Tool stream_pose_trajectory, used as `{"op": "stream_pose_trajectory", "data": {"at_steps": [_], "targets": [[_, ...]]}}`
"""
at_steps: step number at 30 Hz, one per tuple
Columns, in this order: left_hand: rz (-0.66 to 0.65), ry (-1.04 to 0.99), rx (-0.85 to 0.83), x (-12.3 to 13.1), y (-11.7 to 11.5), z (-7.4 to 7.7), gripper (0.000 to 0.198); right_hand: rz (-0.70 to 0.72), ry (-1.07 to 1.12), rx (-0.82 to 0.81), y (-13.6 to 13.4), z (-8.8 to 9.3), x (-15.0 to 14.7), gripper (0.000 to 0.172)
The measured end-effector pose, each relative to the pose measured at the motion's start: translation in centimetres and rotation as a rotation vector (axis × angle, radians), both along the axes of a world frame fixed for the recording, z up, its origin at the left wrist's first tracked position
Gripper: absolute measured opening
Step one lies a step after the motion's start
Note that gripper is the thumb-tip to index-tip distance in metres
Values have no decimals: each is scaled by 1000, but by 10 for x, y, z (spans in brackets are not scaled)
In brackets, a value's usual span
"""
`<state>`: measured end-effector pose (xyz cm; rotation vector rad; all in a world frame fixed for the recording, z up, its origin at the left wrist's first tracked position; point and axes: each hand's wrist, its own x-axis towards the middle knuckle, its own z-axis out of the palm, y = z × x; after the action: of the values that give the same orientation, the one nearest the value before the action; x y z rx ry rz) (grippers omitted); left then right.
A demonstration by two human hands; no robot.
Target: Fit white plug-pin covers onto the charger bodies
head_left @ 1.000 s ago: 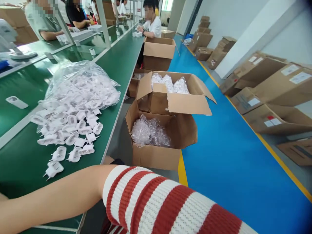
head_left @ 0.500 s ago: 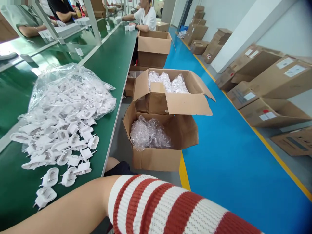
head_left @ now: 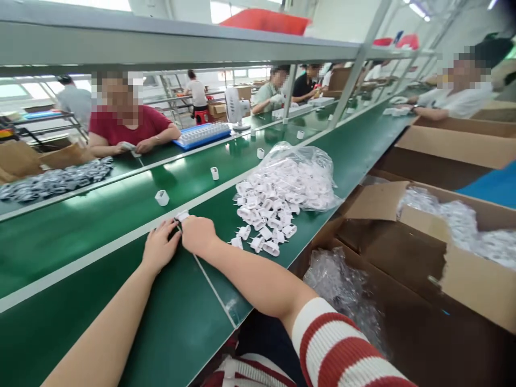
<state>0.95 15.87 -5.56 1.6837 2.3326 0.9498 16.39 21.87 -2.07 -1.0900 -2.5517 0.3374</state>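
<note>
My right hand (head_left: 198, 234) is closed in a fist over the green work surface, gripping a white plug adapter (head_left: 183, 215) that shows past its fingers. Close beside it, my left hand (head_left: 159, 246) rests on the surface with its fingers slightly apart and its fingertips near the adapter. To the right of my hands lies a pile of white plug adapters (head_left: 266, 217), several with pins showing. Behind the loose ones, more of them spill from a clear plastic bag (head_left: 318, 156).
White adapters, one nearest (head_left: 162, 198), stand along the green conveyor (head_left: 121, 226) beyond my hands. Cardboard boxes (head_left: 475, 285) holding clear bags are at the right, below the table edge. An overhead shelf (head_left: 181, 45) crosses above. Co-workers sit opposite and farther right.
My view has swung left and up from the boxes and aisle to the table and conveyor. Both hands now show together; earlier only one forearm and striped sleeve were visible.
</note>
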Motion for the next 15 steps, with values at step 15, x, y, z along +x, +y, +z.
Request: {"op": "stream_pose_trajectory", "data": {"at_steps": [15], "targets": [[128, -287, 114, -1, -2, -4, 31, 83, 34, 136, 11, -32, -15, 42]]}}
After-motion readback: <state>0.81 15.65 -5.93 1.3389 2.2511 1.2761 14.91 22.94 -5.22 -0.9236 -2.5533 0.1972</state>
